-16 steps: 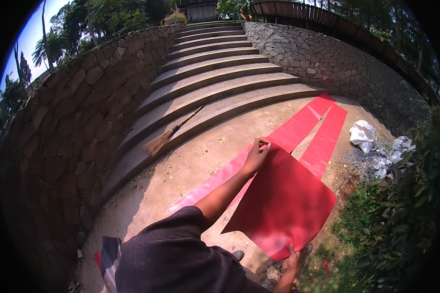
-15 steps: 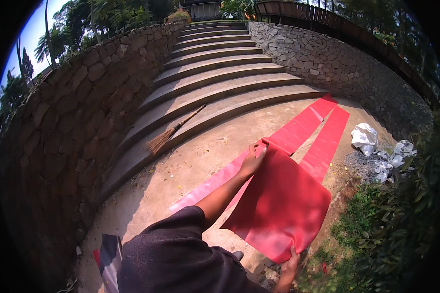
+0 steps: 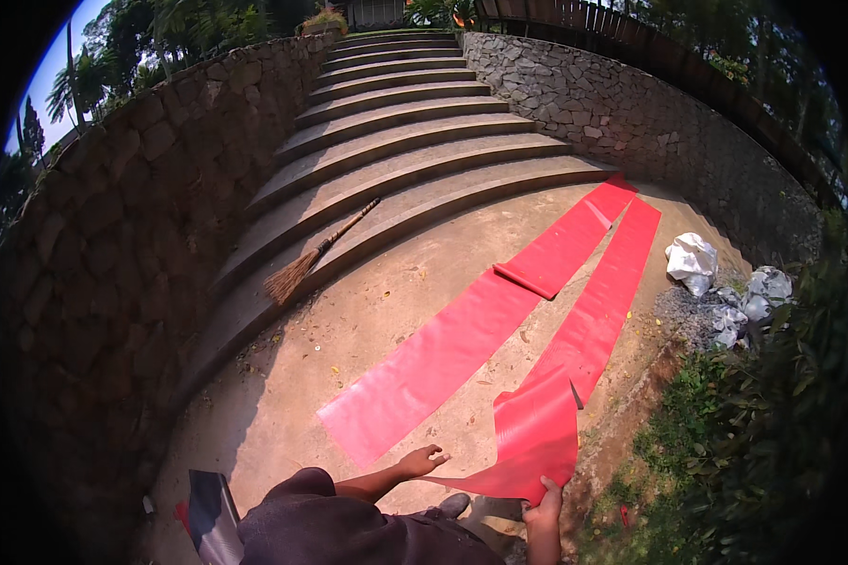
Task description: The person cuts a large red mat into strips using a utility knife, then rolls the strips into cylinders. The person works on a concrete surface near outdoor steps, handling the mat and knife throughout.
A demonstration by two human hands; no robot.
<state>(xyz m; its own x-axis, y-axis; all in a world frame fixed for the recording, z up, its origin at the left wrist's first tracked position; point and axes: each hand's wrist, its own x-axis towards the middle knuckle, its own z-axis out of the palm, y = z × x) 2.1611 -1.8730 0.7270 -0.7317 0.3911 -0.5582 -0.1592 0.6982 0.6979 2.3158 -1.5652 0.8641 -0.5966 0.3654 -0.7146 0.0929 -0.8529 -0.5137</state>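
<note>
My right hand point(image 3: 544, 510) grips the near edge of a red sheet point(image 3: 537, 428), thumb on top of it. This sheet rises and bends up from the ground, and its narrow corner reaches toward my left hand point(image 3: 422, 461). The left hand is open, its fingers apart, just above that corner; whether it touches the sheet I cannot tell. Beyond, a long red strip point(image 3: 608, 292) lies on the ground and meets the lifted part. Left of it lies another long red strip point(image 3: 424, 367), flat, with a dark rolled or folded edge partway along.
A straw broom point(image 3: 297, 273) leans on the lowest of the curved steps point(image 3: 415, 179). Stone walls point(image 3: 575, 94) flank the stairs. White sacks point(image 3: 693, 262) and gravel point(image 3: 683, 315) sit at right, above green plants point(image 3: 688, 424). A dark folded sheet point(image 3: 215, 513) lies at lower left.
My left hand has let go of the sheet's far left edge and come back toward me. The sheet has swung down and right, uncovering the left strip. My right hand keeps its hold.
</note>
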